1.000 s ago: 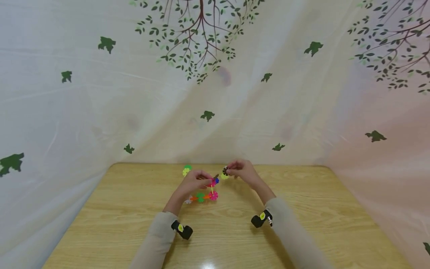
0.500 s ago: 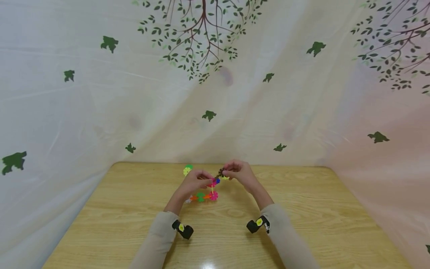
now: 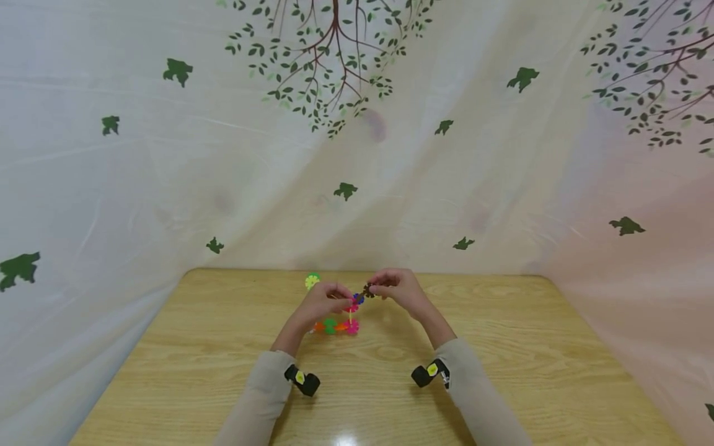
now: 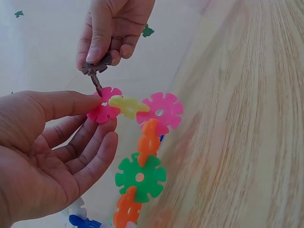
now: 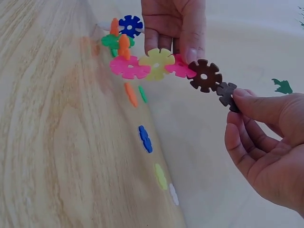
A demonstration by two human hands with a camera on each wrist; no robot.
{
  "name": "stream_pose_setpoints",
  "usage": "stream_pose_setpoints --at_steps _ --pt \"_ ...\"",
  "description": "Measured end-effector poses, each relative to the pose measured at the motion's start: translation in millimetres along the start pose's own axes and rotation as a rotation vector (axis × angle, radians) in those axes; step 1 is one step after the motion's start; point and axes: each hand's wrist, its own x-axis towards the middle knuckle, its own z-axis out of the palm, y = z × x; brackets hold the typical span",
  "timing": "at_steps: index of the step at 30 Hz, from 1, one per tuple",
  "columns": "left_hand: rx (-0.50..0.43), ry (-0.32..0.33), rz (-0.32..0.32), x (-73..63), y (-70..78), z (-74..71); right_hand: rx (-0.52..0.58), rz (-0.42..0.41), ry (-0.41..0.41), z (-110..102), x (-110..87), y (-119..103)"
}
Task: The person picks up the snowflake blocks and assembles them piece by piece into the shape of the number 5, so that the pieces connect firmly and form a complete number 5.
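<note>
My left hand (image 4: 61,147) pinches a pink snowflake disc (image 4: 102,115) between thumb and fingers. This disc belongs to a chain of notched plastic discs: a yellow disc (image 4: 126,108), another pink disc (image 4: 168,107), orange pieces (image 4: 151,137) and a green disc (image 4: 148,184) follow along it. On the other side of the held pink disc a brown disc (image 5: 202,86) is slotted in. My right hand (image 3: 398,289) pinches a dark brown disc (image 5: 226,95) by its edge, its opposite rim meeting the first brown one. The chain hangs raised over the table.
Loose discs lie along the table's far edge: a blue one (image 5: 145,139), a yellow one (image 5: 161,176), a white one (image 5: 174,194) and others. At the back left, a yellow disc (image 3: 312,282) overlaps a green one. A printed cloth (image 3: 279,204) hangs behind the wooden table (image 3: 502,365).
My right hand has moved left, bringing its dark disc from apart to against the brown disc on the chain. My left hand has stayed nearly still.
</note>
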Motion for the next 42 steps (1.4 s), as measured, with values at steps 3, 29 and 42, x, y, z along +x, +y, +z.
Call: stream_pose_setpoints --at_steps 3,29,42 --pt "-0.016 -0.029 0.005 -0.5 0.6 0.2 -0.016 -0.006 0.005 1.1 0.1 1.7" --pt "-0.108 -0.115 -0.039 -2.1 1.7 1.0 -0.033 -0.031 0.030 9.3 -2.0 4.4" --pt "-0.115 -0.165 -0.033 -0.3 4.8 2.6 -0.065 -0.078 0.054 13.4 -3.3 1.5"
